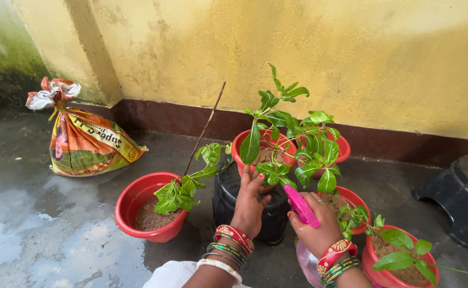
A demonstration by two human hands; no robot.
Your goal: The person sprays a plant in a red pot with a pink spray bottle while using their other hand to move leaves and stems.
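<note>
While hand [319,224] grips sprayer [300,205], tied sack [87,141] left.

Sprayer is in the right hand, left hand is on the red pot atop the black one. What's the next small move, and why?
Probably squeeze the trigger now. The right hand holds the pink spray bottle with its nozzle aimed up at the lower leaves of the plant, close beneath them. The left hand steadies the red pot on the black pot, so nothing seems to need repositioning first.

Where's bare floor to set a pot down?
Bare wet floor lies between the tied sack and the leftmost red pot. Crowded: red pots around the black pot, by both hands, left hand, right hand.
</note>
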